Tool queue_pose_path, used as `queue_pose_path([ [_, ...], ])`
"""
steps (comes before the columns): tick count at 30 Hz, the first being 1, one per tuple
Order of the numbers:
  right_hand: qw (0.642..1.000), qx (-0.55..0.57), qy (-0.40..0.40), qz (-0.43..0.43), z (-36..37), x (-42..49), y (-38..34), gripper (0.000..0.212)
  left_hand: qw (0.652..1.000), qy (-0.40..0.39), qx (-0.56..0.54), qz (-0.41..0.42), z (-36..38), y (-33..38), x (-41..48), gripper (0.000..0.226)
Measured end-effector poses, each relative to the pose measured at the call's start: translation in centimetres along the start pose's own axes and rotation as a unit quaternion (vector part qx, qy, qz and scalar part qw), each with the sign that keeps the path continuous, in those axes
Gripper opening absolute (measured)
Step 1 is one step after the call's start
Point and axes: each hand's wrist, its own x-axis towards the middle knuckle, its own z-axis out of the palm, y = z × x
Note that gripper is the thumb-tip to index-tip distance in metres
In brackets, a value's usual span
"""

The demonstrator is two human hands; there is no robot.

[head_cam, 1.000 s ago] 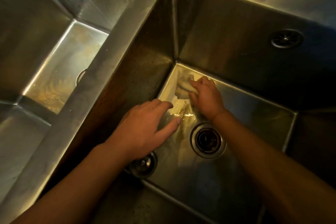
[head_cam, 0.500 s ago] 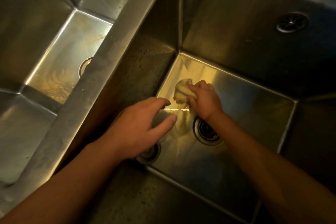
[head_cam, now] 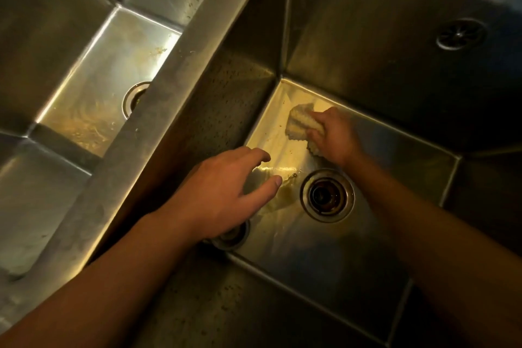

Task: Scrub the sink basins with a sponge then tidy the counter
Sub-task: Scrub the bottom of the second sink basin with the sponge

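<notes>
My right hand (head_cam: 337,137) grips a pale yellow sponge (head_cam: 299,123) and presses it on the floor of the right steel basin (head_cam: 395,167), near the far left corner. My left hand (head_cam: 223,195) hovers over the same basin's left side with fingers spread and nothing in it. The round drain (head_cam: 327,195) lies between my two hands. A wet brownish streak runs from the sponge toward the drain.
A second basin (head_cam: 93,99) lies to the left, its floor smeared with brownish residue around its drain (head_cam: 134,99). A steel divider (head_cam: 169,99) separates the basins. An overflow grille (head_cam: 460,34) sits on the right basin's back wall. A metal stopper (head_cam: 231,237) lies partly under my left wrist.
The sponge and my right hand have shifted slightly right along the basin floor, uncovering the drain. The view has dropped, losing the faucet base at the top. My left hand keeps hovering.
</notes>
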Motion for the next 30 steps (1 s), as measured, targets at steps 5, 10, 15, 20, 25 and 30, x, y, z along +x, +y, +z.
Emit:
queue_pose_path([
  [5,0.998,0.046,-0.037,0.017,3.0,-4.4,-2.2,0.045,1.000,0.007,0.001,0.004,0.0,0.1,-0.1,0.060],
  [10,0.992,0.070,-0.090,-0.054,3.7,-8.9,-2.6,0.034,1.000,0.007,0.011,0.020,-0.2,0.2,0.0,0.061],
  [15,0.997,0.053,-0.014,-0.055,0.5,-4.6,-1.5,0.043,0.999,0.010,0.033,0.022,0.0,0.1,0.1,0.061],
  [20,0.999,0.026,-0.016,-0.021,1.3,-2.3,-1.0,0.044,0.999,0.010,0.035,0.020,0.1,-0.1,0.1,0.064],
  [25,0.995,0.090,-0.044,0.031,3.6,-7.1,-3.3,0.041,0.999,0.002,0.043,0.019,0.3,0.0,-0.1,0.063],
  [30,0.993,0.086,-0.079,-0.009,4.1,-11.0,-3.7,0.034,0.998,-0.015,0.061,0.027,0.3,0.0,-0.1,0.065],
])
